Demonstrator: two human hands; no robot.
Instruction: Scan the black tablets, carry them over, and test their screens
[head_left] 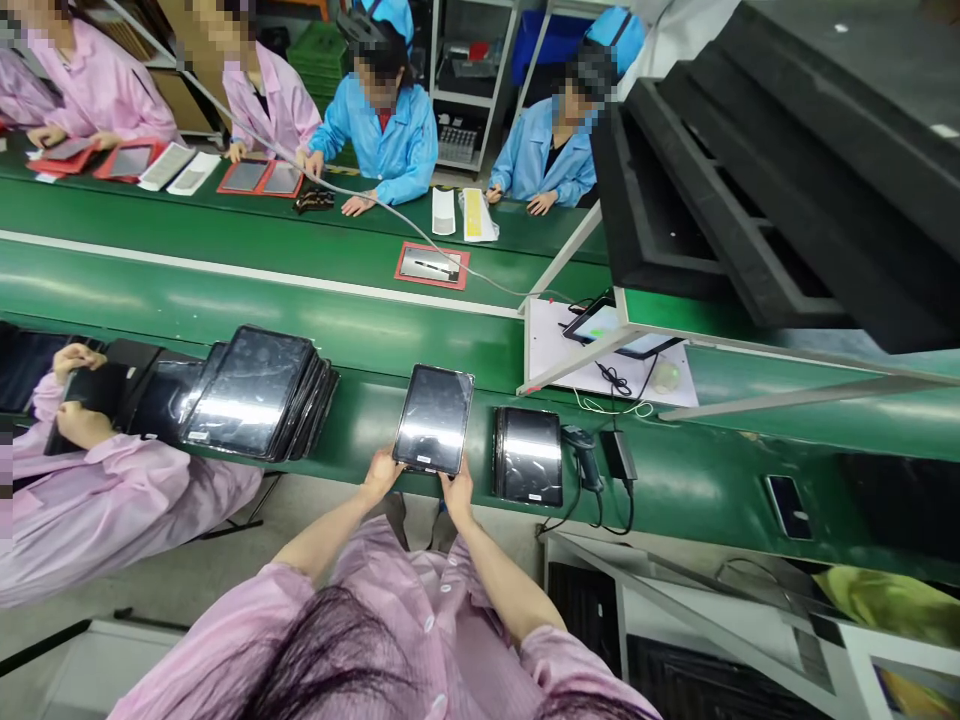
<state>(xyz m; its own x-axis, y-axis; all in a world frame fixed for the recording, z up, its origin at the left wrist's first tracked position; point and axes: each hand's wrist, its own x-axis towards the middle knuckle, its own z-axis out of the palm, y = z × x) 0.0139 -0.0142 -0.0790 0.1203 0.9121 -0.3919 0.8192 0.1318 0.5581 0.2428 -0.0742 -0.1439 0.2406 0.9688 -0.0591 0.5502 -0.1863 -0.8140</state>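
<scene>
A black tablet with a glossy screen lies over the near edge of the green work surface. My left hand grips its lower left corner and my right hand grips its lower right corner, fingers closed on the edge. A second black tablet rests flat just to the right of it. A fanned stack of several black tablets sits to the left.
A barcode scanner and a power adapter with cables lie right of the tablets. A raised white stand holds a lit tablet. A co-worker's hands at left hold a dark device. Several people sit across the belt. Black foam trays loom at right.
</scene>
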